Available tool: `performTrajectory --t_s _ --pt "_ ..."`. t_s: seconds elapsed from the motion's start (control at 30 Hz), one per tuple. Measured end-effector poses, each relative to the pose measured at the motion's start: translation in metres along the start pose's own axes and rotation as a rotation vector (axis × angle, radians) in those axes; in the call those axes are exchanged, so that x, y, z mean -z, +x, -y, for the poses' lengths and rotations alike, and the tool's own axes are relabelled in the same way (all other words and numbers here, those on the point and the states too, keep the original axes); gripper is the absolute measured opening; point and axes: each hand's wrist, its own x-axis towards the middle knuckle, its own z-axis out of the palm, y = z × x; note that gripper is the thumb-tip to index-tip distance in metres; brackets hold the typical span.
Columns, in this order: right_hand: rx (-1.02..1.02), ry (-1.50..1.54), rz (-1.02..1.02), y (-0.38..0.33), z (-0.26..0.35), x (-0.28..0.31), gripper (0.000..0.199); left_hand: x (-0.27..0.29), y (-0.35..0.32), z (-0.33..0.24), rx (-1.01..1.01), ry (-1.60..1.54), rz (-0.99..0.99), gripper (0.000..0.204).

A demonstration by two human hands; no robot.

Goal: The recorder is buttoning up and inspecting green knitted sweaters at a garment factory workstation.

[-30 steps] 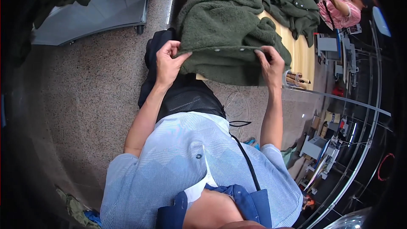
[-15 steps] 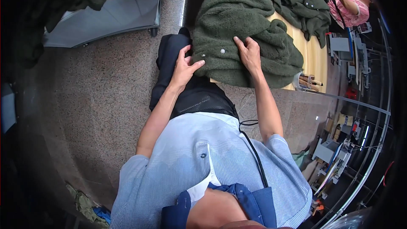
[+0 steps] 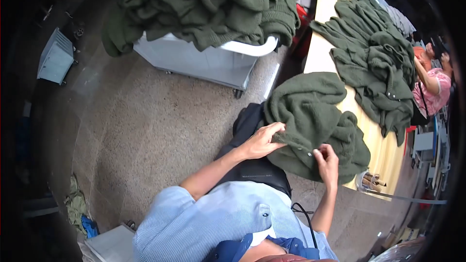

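A dark green knit cardigan (image 3: 310, 111) lies bunched over the near end of the wooden table, its front edge hanging toward me. Small shiny buttons (image 3: 309, 154) show along its band between my hands. My left hand (image 3: 261, 141) grips the cardigan's left edge, with the thumb below and the fingers above the cloth. Closer to the table's near corner, my right hand (image 3: 328, 163) pinches the band between thumb and fingers beside a button. The fingertips of both hands are partly lost in the folds.
More green knitwear (image 3: 378, 63) spreads along the table (image 3: 349, 99). A wheeled white bin (image 3: 204, 65) heaped with green garments (image 3: 204, 5) stands ahead to the left. At the table's near corner a clear container (image 3: 361, 182) holds brown sticks. Another person (image 3: 432, 87) is at the far right.
The view has swung left, bringing the bin further in. The cardigan's button band, lying flatter before, is now lifted and gathered. Both hands have closed on the cloth.
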Motion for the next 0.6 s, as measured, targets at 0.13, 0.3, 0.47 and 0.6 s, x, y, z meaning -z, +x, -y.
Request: performTrajectory --t_s 0.13,0.3,0.47,0.6 --pt "0.164 0.035 -0.052 -0.021 -0.028 -0.007 0.037 -0.027 -0.002 -0.047 0.014 -0.093 0.382 0.039" --pt "0.011 0.197 0.105 -0.028 -0.012 0.012 0.044 -0.043 0.008 -0.079 -0.095 -0.165 0.438 0.039" --pt "0.077 0.323 0.247 -0.048 0.007 0.037 0.057 -0.047 0.019 -0.097 -0.233 -0.042 0.231 0.041" --pt "0.064 0.285 0.08 -0.066 -0.023 0.04 0.031 -0.046 0.031 -0.119 -0.172 -0.003 0.492 0.044"
